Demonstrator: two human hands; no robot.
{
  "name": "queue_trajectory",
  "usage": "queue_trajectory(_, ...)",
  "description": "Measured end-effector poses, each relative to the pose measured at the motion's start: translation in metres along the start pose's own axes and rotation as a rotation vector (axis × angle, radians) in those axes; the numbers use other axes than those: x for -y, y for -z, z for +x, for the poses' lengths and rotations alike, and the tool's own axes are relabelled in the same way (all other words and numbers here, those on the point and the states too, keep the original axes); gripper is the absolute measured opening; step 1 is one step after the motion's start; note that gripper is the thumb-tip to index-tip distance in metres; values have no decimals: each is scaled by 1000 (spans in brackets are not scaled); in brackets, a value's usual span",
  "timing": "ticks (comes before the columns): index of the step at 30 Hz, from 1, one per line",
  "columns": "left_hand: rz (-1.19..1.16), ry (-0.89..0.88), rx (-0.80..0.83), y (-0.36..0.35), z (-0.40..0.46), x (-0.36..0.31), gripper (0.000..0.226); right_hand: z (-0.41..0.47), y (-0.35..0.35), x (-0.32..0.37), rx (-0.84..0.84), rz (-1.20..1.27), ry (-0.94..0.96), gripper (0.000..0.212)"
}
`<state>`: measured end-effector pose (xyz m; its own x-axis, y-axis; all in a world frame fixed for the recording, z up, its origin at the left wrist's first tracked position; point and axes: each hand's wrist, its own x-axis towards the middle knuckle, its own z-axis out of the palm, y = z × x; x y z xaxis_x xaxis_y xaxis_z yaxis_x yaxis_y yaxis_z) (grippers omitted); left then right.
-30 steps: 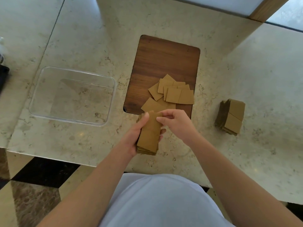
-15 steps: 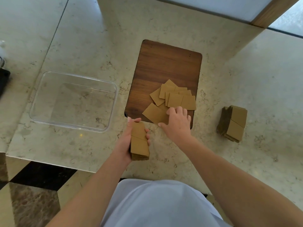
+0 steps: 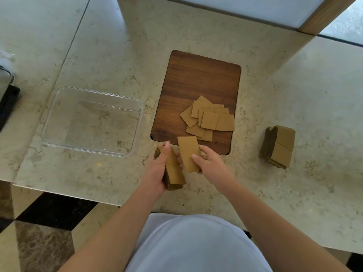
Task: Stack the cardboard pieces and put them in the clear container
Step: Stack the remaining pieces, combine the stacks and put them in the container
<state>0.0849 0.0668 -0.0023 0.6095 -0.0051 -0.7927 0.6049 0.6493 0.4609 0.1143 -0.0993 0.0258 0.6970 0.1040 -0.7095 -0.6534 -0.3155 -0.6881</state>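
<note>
Two hands work near the counter's front edge: the left hand [image 3: 160,169] grips a cardboard stack [image 3: 174,173], the right hand [image 3: 209,163] pinches one cardboard piece [image 3: 188,154] just beside it. Stacking seems midway; next, lay that piece squarely on top. Loose pieces [image 3: 209,118] lie on a wooden board [image 3: 196,79]. The clear container [image 3: 59,118] sits empty toward the marble counter's [image 3: 294,85] left; a finished stack [image 3: 279,148] waits right.

Beige marble counter [image 3: 196,32] with grey-brown veins, L-shaped, seam line running across left part. Dark wooden board [image 3: 198,83] with rounded corners lies flat in counter middle. At top right, wood-framed pale panel [image 3: 255,8], bright and bluish. Floor [image 3: 39,232] below counter edge: polished stone tiles, black, brown and cream, in diagonal pattern. Soft daylight, mild reflections on stone.
</note>
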Motion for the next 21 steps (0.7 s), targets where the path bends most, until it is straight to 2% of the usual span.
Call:
queue_trajectory(2,48,12,22,-4,-1,0,47,-12,-6,-1,19,76,9,34)
queue_trajectory(5,56,31,64,-7,-2,0,26,-24,-10,0,-10,176,5,26)
queue_trajectory(9,129,19,103,-8,-1,1,34,-27,-12,0,-66,162,25,9)
queue_trajectory(13,137,9,139,-10,-1,2,35,-23,-8,1,-60,129,29,4)
queue_trajectory(15,123,11,115,-12,-2,2,35,-21,-3,2,-66,132,17,9)
queue_trajectory(18,46,-16,42,-13,-3,3,39,-22,7,1,-108,259,-6,29)
queue_trajectory(21,-102,-5,89,-19,-4,3,32,-24,16,-1,-163,365,7,26)
